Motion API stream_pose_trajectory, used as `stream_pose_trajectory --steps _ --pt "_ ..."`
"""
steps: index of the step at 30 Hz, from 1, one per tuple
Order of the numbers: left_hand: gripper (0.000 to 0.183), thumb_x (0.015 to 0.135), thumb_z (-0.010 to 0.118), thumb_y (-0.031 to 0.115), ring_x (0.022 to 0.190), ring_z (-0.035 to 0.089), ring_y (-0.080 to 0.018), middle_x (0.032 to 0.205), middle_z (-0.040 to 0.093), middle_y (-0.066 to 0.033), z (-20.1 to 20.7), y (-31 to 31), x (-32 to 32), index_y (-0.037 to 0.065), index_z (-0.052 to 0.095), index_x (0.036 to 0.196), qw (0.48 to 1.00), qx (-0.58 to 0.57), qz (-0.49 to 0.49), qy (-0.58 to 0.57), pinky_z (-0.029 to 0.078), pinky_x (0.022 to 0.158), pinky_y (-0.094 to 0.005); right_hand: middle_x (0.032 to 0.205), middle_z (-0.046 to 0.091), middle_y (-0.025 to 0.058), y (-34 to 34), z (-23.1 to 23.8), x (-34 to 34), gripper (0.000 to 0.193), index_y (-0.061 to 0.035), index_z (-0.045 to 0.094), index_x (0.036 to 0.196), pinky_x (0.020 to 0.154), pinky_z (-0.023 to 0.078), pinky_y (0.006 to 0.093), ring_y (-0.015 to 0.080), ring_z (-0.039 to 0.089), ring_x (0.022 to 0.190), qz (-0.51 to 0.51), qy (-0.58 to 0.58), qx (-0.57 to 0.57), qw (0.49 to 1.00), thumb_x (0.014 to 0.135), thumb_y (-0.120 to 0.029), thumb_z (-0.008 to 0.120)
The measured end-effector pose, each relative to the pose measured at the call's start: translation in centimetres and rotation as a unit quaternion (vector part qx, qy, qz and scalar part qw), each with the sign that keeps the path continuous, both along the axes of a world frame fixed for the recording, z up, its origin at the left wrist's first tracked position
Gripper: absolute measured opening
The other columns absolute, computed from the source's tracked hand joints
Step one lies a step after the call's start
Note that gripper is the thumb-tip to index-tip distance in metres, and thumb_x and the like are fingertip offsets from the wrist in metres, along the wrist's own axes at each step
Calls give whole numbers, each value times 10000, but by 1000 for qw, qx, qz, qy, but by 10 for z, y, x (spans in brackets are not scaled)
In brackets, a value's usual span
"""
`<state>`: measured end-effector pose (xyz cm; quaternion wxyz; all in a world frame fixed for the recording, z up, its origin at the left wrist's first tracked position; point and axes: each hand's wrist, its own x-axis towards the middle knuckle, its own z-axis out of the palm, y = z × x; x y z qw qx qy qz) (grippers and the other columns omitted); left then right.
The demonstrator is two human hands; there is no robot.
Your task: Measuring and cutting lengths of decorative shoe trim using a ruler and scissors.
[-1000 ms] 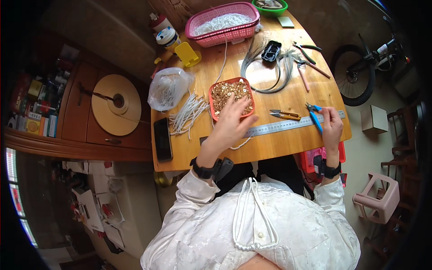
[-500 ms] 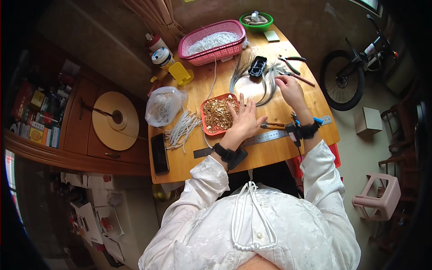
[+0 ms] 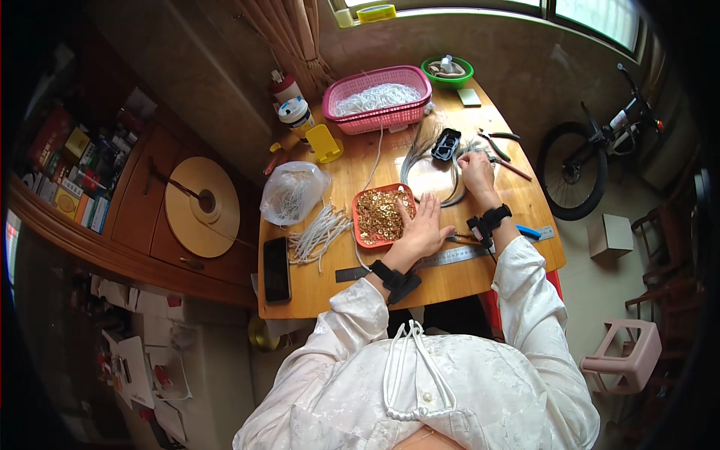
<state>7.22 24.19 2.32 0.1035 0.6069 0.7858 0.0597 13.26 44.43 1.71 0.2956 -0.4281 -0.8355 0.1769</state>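
Observation:
Fingers spread, my left hand [image 3: 423, 231] lies flat beside the right edge of a small red tray [image 3: 358, 231], its thumb pointing right. The tray holds a heap of small gold-coloured rings [image 3: 381, 215]. My right hand [image 3: 478, 175] is farther right, its fingers drawn together at the end of a bundle of thin grey strands [image 3: 414, 166]. Whether a strand is between those fingertips is too small to see. A black case [image 3: 446, 144] lies open among the strands. Below both hands is a steel ruler [image 3: 454, 256].
A pink basket [image 3: 414, 112] of white cord and a green bowl [image 3: 448, 80] stand at the back. Pliers [image 3: 497, 148] lie right of the strands. At the left are a plastic bag [image 3: 295, 193], white cord pieces [image 3: 319, 234], a phone [image 3: 277, 270] and a yellow phone stand [image 3: 324, 144].
The whole view has shifted, with more of the window showing at the top. My right hand has come nearer the black case and the left hand. The left hand stays flat by the tray.

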Motion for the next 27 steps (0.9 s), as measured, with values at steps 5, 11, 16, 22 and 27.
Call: stream_pose_trajectory --steps 5,11,16,22,27 --pt "770 935 371 519 1443 53 -254 1541 139 -161 2 1 -2 -18 183 1453 1000 -1 -2 -10 -96 1035 -699 892 660 130 19 0 16 222 -45 663 900 784 478 387 253 609 868 19 103 -93 990 846 -258 632" --pt "765 937 371 513 1442 54 -260 1539 143 -164 -2 -1 1 -17 182 1454 1000 7 -1 26 -95 1034 -704 846 643 89 -13 53 65 157 -27 635 903 735 492 276 159 613 814 112 357 -306 875 870 -180 639" --pt "762 946 354 506 1441 59 -273 1539 132 -176 -4 0 2 -23 156 1457 1000 6 3 28 -124 1034 -684 849 636 81 -18 62 113 93 -41 583 962 752 504 276 162 619 790 132 515 -384 755 926 -126 571" --pt "760 952 350 495 1441 57 -283 1541 120 -179 4 0 1 -25 130 1461 1000 -9 -7 -4 -142 1033 -675 845 580 74 -23 92 199 88 -9 550 969 715 496 279 150 566 737 54 693 -277 664 944 -92 535" --pt "763 934 390 491 1444 38 -263 1539 131 -171 -4 0 -2 -23 173 1454 1000 2 -7 0 -105 1032 -705 822 517 35 -23 116 280 64 -21 537 912 558 340 236 99 386 617 -15 756 -77 650 943 -76 528"
